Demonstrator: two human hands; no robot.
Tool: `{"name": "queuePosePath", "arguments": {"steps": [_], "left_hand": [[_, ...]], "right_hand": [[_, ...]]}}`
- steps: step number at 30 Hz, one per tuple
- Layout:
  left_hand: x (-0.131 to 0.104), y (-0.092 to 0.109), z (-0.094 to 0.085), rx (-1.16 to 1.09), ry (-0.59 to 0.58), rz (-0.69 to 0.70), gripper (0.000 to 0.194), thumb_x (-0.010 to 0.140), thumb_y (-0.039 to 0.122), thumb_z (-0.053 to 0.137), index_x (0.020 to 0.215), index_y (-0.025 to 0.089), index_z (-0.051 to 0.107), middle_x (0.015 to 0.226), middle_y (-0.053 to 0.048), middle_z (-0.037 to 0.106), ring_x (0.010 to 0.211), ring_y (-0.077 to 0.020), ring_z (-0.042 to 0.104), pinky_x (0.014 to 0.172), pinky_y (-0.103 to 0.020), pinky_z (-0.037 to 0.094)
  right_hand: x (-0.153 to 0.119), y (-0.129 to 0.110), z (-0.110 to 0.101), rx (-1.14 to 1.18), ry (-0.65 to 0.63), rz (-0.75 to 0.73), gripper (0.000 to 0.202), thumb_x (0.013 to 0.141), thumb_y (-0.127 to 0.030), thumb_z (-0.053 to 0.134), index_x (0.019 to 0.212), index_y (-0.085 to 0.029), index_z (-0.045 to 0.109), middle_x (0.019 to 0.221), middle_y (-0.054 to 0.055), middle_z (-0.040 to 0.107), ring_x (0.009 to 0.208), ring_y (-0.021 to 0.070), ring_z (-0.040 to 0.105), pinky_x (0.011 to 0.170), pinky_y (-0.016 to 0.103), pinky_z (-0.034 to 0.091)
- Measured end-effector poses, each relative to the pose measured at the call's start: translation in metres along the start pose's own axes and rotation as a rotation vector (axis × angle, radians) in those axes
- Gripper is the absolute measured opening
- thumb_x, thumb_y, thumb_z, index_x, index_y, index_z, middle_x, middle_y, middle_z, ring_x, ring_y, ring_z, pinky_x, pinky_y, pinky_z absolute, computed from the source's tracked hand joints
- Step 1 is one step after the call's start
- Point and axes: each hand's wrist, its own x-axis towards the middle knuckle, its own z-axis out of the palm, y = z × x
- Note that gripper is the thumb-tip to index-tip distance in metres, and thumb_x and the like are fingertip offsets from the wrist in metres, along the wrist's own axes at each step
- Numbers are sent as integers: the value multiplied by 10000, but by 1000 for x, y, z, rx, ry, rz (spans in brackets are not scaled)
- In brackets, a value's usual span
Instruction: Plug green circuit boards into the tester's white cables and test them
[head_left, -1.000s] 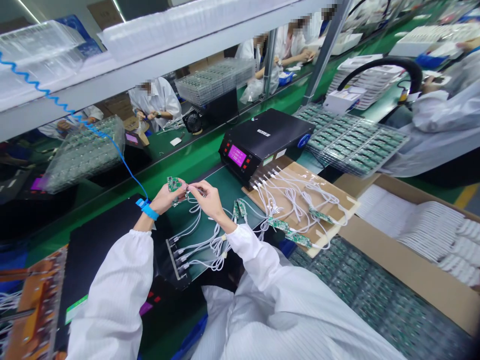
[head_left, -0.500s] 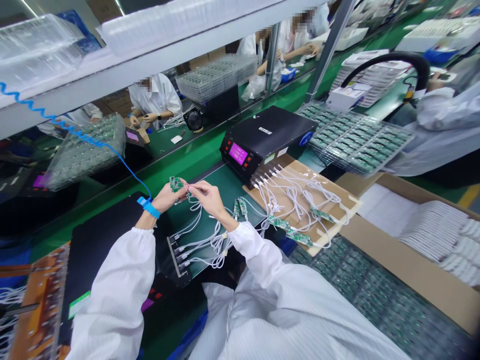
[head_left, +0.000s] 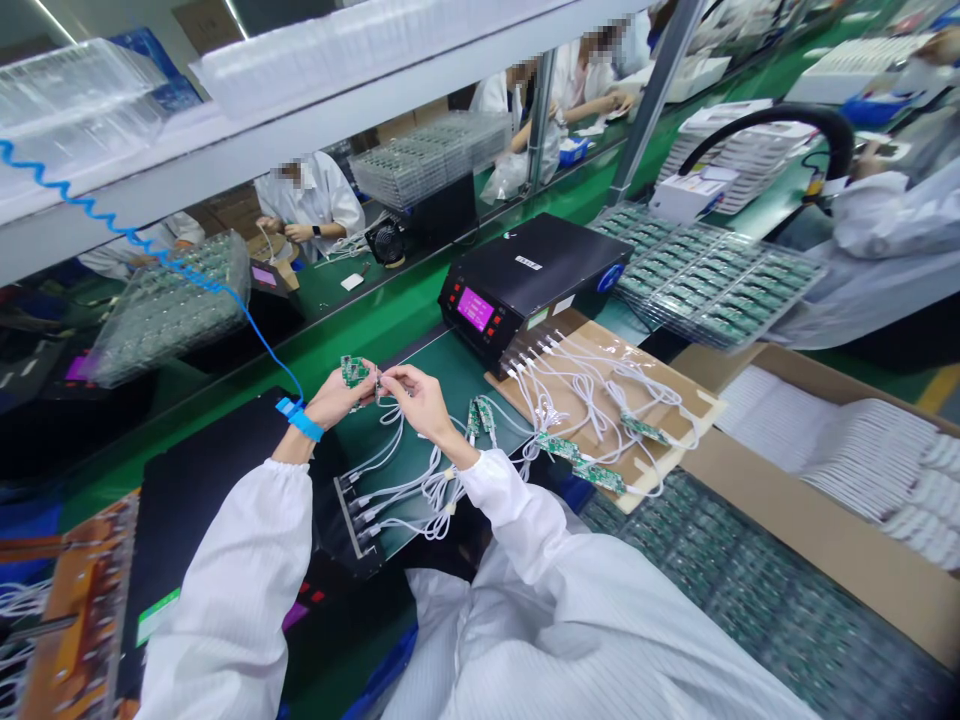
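Observation:
My left hand (head_left: pixel 335 402), with a blue wrist strap (head_left: pixel 298 417) on its wrist, is closed on a green circuit board (head_left: pixel 352 371). Close against it, my right hand (head_left: pixel 421 402) pinches at the board's near end; what lies between its fingertips is too small to make out. White cables (head_left: pixel 431 487) run below my hands, plugged into a black connector strip (head_left: pixel 349 518). Just right of my right hand, small green boards (head_left: pixel 480 416) lie on the green bench. More circuit boards (head_left: pixel 600 474) lie at the cable ends on a brown board (head_left: pixel 581 400).
A black tester (head_left: pixel 536 270) with a lit purple screen stands behind the cables. At right are trays of circuit boards (head_left: pixel 720 280) and a carton (head_left: pixel 795 520) of white pieces. A shelf (head_left: pixel 300 130) crosses overhead. A coiled blue cord (head_left: pixel 255 325) reaches my wrist. Co-workers sit across and at right.
My two hands stay together at the circuit board, with only slight finger movement. Across the bench, a co-worker's hands have moved apart and one is raised.

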Motion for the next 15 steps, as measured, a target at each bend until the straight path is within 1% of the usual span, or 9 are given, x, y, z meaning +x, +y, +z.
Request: {"name": "queuePosePath", "arguments": {"steps": [4, 7, 9, 13, 15], "left_hand": [[0, -2, 0, 41, -11, -9, 508, 758, 591, 838, 886, 177, 573, 649, 23, 560, 526, -95, 471, 488, -221, 360], [1, -4, -3, 60, -16, -28, 492, 760, 582, 836, 891, 184, 578, 624, 31, 543, 505, -98, 461, 466, -219, 333], [1, -3, -4, 58, -20, -24, 482, 761, 577, 836, 884, 186, 582, 614, 35, 532, 501, -98, 458, 462, -219, 326], [2, -2, -3, 42, 1, 8, 476, 763, 566, 842, 866, 178, 587, 618, 37, 527, 517, -94, 462, 490, -221, 361], [3, -3, -2, 52, 8, 4, 487, 751, 574, 847, 865, 178, 586, 616, 38, 526, 520, -96, 466, 493, -221, 367]], "right_hand": [[-3, 2, 1, -35, 9, -13, 308, 880, -504, 715, 898, -197, 702, 786, 12, 719, 738, 155, 708, 786, 297, 600], [-2, 3, -1, -52, 7, 22, 355, 856, -546, 726, 895, -193, 711, 751, 9, 717, 725, 160, 704, 787, 310, 605], [0, 1, -4, -43, -16, 54, 383, 836, -562, 744, 907, -187, 719, 743, 12, 728, 727, 165, 710, 789, 316, 610], [4, -5, -11, -26, -35, 67, 376, 816, -538, 772, 905, -176, 730, 815, 34, 760, 772, 172, 729, 795, 308, 608], [5, -4, -10, -42, -31, 64, 383, 816, -543, 769, 897, -170, 737, 839, 43, 768, 790, 172, 730, 805, 301, 602]]}}
